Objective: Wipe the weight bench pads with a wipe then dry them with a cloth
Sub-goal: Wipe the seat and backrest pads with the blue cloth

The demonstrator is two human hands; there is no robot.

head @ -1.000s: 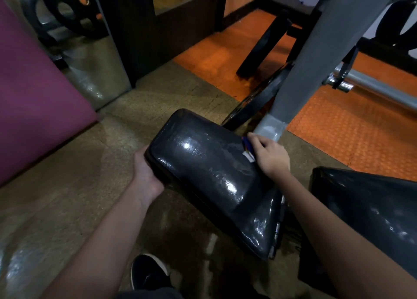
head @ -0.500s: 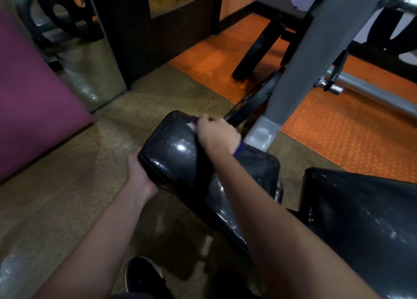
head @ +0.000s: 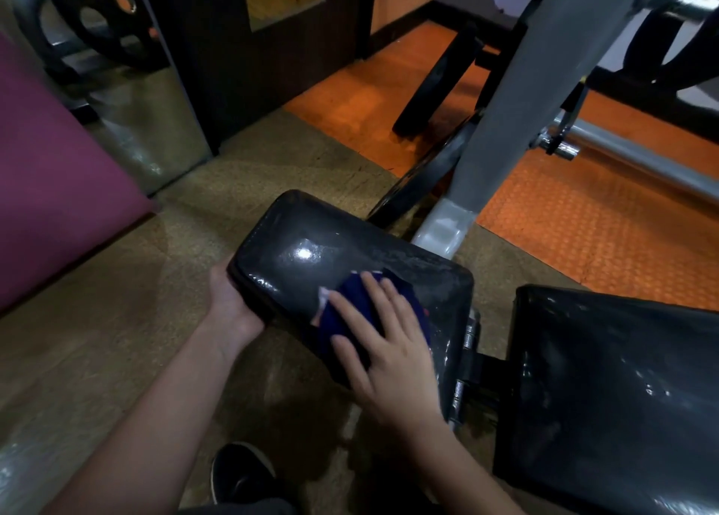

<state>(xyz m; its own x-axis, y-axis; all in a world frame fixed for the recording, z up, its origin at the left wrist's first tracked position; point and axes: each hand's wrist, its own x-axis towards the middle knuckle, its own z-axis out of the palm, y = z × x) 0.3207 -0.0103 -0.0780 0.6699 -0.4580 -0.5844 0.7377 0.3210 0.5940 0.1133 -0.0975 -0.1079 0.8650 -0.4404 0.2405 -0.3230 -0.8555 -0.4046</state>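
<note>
Gym | black bench pads [head: 342, 265] | weight plates [head: 105, 20] racked by mirror | steel bar [head: 638, 156] | grey frame post [head: 517, 98] | orange rubber floor [head: 583, 219]

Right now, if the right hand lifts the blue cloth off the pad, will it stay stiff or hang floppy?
Probably floppy: the blue cloth lies bunched and flattened under the right hand, following the smaller pad. It also looks light, since open fingers alone press it down. On the pad's glossy surface it would likely slide easily.

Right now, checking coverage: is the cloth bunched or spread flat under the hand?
Mostly flat: the cloth lies pressed on the pad under the right hand's straight fingers.
</note>
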